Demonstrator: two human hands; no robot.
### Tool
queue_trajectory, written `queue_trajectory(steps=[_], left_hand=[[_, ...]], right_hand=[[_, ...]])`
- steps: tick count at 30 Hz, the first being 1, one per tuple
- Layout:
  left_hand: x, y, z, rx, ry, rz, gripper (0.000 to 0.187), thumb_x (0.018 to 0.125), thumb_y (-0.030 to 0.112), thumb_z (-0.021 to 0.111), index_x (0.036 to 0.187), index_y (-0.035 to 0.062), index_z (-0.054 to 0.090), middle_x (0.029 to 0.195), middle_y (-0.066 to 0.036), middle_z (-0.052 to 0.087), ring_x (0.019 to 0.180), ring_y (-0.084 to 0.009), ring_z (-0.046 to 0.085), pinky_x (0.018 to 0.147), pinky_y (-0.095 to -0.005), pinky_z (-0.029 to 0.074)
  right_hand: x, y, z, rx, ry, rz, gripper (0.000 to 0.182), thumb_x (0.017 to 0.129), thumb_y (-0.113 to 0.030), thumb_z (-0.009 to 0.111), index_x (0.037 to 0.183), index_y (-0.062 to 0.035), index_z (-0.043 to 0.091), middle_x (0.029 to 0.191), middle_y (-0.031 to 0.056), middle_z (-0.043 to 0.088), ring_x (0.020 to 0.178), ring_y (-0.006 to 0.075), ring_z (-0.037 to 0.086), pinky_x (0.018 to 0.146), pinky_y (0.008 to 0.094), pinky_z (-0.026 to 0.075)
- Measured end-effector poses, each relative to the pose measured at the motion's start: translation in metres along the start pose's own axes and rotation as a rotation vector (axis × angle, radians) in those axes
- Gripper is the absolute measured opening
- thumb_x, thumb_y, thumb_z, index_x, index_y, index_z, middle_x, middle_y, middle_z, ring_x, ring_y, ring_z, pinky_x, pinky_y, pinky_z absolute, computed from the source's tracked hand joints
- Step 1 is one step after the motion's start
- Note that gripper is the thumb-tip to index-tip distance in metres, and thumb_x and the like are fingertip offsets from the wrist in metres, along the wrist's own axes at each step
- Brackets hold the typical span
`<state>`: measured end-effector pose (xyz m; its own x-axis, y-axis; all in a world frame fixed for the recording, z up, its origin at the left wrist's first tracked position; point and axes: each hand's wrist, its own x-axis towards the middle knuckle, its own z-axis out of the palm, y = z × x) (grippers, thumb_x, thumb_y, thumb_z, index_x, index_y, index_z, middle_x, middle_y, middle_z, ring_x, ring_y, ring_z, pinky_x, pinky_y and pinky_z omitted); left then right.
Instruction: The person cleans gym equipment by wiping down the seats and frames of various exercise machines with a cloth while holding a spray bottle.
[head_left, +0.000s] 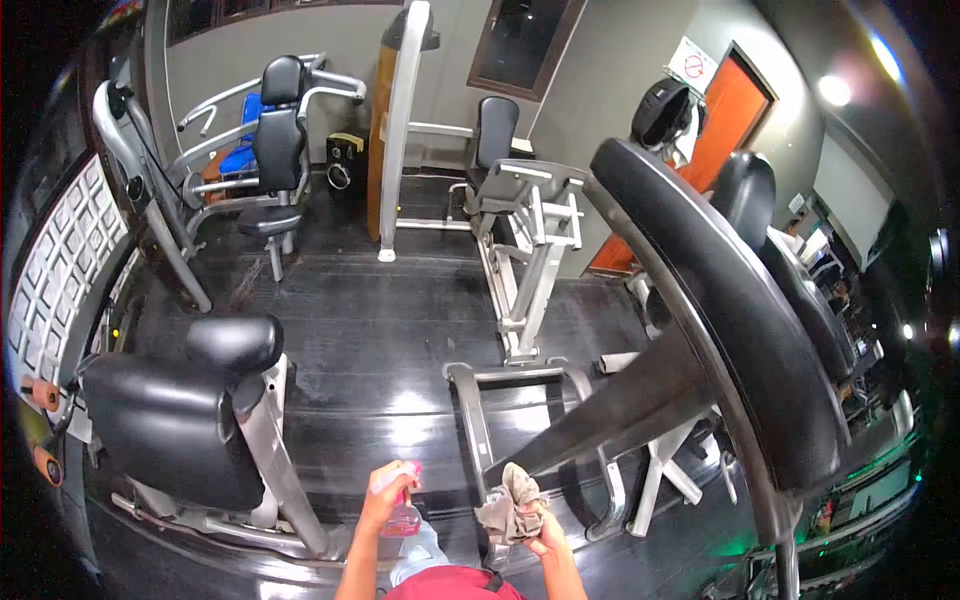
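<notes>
My left hand [382, 500] is wrapped round the neck of a spray bottle [404, 520] with a pink trigger head and a clear body that looks pinkish. In my right hand [548, 535] is a crumpled, greyish-beige cloth [514, 508], bunched above the fingers. Both hands are low in the view, in front of my body and apart from each other. Nearest to the cloth is the grey metal frame [475, 425] of a gym machine. A long black padded backrest [725, 290] slants across the right side.
A machine with black pads [165, 420] stands at the left. Farther back are a seated press machine [278, 150], a leg machine [540, 210] and a black speaker [346, 163]. Dark, glossy floor [350, 340] runs between them. An orange door [735, 115] is at the back right.
</notes>
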<state>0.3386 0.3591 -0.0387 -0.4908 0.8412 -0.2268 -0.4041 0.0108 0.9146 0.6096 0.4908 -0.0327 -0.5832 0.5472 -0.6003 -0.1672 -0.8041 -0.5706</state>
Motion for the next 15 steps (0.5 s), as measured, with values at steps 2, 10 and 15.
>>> queue_trajectory(steps=[2, 10, 15], left_hand=[[0.026, 0.006, -0.006, -0.039, 0.002, -0.012, 0.018, 0.088, 0.017, 0.059, 0.083, 0.0000, 0.065, 0.076, -0.006, 0.063, 0.056, -0.0109, 0.057, 0.051, -0.0253, 0.046], [0.074, 0.033, -0.042, 0.012, 0.162, 0.085, 0.017, 0.085, 0.017, 0.060, 0.080, 0.0007, 0.063, 0.074, -0.007, 0.064, 0.052, -0.0109, 0.056, 0.050, -0.0248, 0.044], [0.065, 0.052, -0.067, 0.035, 0.310, 0.126, 0.019, 0.084, 0.019, 0.060, 0.081, -0.0004, 0.062, 0.074, -0.009, 0.064, 0.051, -0.0118, 0.055, 0.049, -0.0254, 0.044]], right_hand=[[0.025, -0.016, 0.009, 0.024, -0.033, 0.019, 0.062, 0.079, -0.010, 0.059, 0.139, -0.0047, 0.045, 0.126, 0.0115, 0.059, 0.113, 0.0314, 0.061, 0.093, 0.0494, 0.054], [0.123, -0.054, 0.023, -0.195, -0.041, 0.159, 0.046, 0.074, -0.008, 0.058, 0.119, 0.0019, 0.053, 0.090, 0.0126, 0.059, 0.079, 0.0221, 0.059, 0.070, 0.0356, 0.052], [0.169, -0.071, 0.051, -0.181, -0.064, 0.182, 0.039, 0.078, -0.007, 0.060, 0.117, -0.0036, 0.057, 0.096, 0.0087, 0.065, 0.077, 0.0246, 0.067, 0.064, 0.0403, 0.059]])
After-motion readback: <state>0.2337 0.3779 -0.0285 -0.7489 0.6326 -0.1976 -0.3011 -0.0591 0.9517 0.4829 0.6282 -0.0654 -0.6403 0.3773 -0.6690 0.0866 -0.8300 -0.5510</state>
